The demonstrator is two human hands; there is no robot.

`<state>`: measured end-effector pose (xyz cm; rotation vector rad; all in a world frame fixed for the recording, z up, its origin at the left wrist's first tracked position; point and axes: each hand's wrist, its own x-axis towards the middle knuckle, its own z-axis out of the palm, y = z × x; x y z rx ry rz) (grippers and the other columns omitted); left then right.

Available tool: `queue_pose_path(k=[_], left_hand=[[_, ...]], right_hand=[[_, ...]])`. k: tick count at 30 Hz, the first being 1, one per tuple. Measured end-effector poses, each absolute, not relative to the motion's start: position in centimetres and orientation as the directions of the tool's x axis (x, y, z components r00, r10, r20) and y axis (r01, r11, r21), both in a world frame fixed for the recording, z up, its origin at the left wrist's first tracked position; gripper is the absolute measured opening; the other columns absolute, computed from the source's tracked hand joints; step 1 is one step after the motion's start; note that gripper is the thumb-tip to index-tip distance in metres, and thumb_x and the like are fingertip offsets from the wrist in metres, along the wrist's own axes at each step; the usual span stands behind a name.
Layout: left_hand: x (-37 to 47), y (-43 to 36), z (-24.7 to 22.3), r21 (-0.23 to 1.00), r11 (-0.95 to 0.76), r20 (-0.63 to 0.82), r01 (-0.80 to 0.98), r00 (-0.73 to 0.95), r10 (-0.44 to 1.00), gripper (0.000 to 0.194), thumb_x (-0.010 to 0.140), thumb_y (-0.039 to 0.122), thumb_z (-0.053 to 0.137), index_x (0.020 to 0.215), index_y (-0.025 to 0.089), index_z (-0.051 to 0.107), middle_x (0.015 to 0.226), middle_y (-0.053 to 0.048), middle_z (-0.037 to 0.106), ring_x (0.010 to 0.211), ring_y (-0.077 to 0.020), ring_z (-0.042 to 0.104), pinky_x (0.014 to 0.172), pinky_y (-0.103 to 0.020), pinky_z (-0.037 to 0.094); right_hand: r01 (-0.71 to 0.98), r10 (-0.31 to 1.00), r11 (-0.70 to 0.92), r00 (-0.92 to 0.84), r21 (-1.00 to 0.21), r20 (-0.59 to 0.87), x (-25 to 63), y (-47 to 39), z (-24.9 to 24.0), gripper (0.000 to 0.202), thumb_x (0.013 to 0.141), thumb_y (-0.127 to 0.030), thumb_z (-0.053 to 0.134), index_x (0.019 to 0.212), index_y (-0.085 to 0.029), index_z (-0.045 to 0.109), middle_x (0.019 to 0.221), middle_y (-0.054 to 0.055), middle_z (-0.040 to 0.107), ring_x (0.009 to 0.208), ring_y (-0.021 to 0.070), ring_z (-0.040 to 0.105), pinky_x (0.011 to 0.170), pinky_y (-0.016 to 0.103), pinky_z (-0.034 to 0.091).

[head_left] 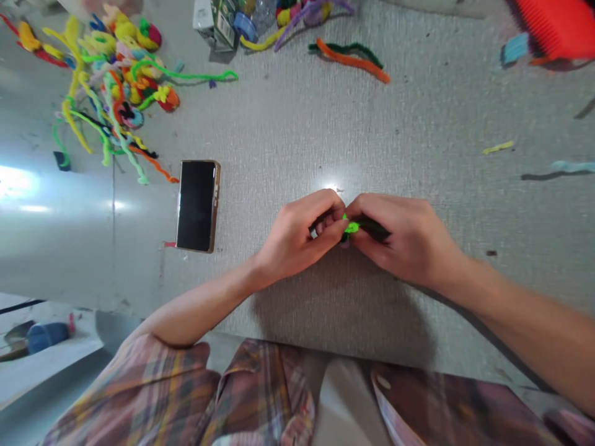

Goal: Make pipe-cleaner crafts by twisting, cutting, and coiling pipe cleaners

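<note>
Both hands meet over the grey table near its front edge. Between their fingertips is a small bright green fuzzy piece (pixel 352 227), which looks like bent pipe cleaner; most of it is hidden by fingers. My left hand (pixel 304 232) pinches it from the left, thumb and index finger closed. From the right, my right hand (pixel 409 238) closes on it with thumb and index finger. A dark bit shows just under the green piece, too small to make out.
A phone (pixel 198 205) lies left of my hands. Tangled pipe cleaners (pixel 123 68) fill the far left. At the back are a small box (pixel 216 23), an orange pipe cleaner (pixel 353 60) and a dark green one. A red bristled object (pixel 560 28) sits far right, near a yellow scrap (pixel 498 148).
</note>
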<state>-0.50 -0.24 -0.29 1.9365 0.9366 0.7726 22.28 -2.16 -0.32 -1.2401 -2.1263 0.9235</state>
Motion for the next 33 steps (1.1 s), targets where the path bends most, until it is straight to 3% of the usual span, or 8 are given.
queue_pose_path(k=[12, 20, 33], left_hand=[[-0.56, -0.26, -0.33, 0.859, -0.375, 0.147, 0.349, 0.532, 0.834, 0.025, 0.113, 0.032, 0.071, 0.094, 0.023, 0.06, 0.079, 0.002, 0.065, 0.068, -0.0111, 0.06, 0.065, -0.026, 0.05], [-0.5, -0.26, -0.17, 0.874, -0.38, 0.172, 0.304, 0.539, 0.825, 0.025, 0.114, 0.029, 0.069, 0.093, 0.023, 0.057, 0.08, 0.003, 0.064, 0.069, -0.0103, 0.06, 0.067, -0.025, 0.05], [-0.56, -0.38, -0.22, 0.853, -0.371, 0.134, 0.366, 0.534, 0.835, 0.025, 0.114, 0.034, 0.07, 0.094, 0.023, 0.059, 0.08, 0.002, 0.064, 0.069, -0.0115, 0.059, 0.066, -0.026, 0.051]], right_hand=[[0.56, 0.89, 0.331, -0.454, -0.76, 0.053, 22.26, -2.17, 0.03, 0.008, 0.098, -0.022, 0.063, 0.096, -0.03, 0.062, 0.083, 0.003, 0.072, 0.075, 0.0254, 0.066, 0.069, 0.039, 0.043], [0.56, 0.89, 0.334, -0.452, -0.758, 0.057, 22.27, -2.17, 0.09, 0.011, 0.097, -0.019, 0.065, 0.095, -0.029, 0.061, 0.082, 0.003, 0.071, 0.072, 0.0244, 0.065, 0.068, 0.039, 0.041], [0.579, 0.897, 0.313, -0.441, -0.753, 0.033, 22.35, -2.3, 0.03, 0.008, 0.103, -0.028, 0.066, 0.095, -0.029, 0.065, 0.082, 0.004, 0.071, 0.073, 0.0247, 0.063, 0.068, 0.039, 0.041]])
